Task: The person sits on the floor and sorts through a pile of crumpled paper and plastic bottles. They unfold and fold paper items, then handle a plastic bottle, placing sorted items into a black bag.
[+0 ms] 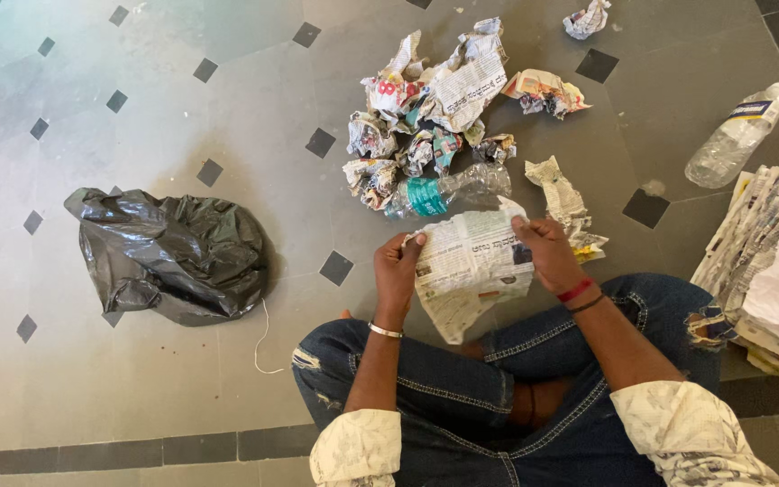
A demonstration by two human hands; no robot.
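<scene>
I sit cross-legged on a tiled floor in blue jeans. Both hands hold a creased sheet of newspaper [471, 266] over my knees. My left hand [397, 271] grips its left edge and my right hand [547, 254] pinches its upper right corner. Just beyond the sheet lies a heap of crumpled newspaper balls [435, 108]. A crushed clear plastic bottle [448, 191] with a teal label lies at the near edge of the heap.
A black plastic bag [173, 254] sits bunched on the floor at left, a thin white string [261, 338] beside it. A stack of flat newspapers [768, 271] lies at right, with another clear bottle [737, 137] behind it. Loose crumpled scraps [586, 18] lie farther back.
</scene>
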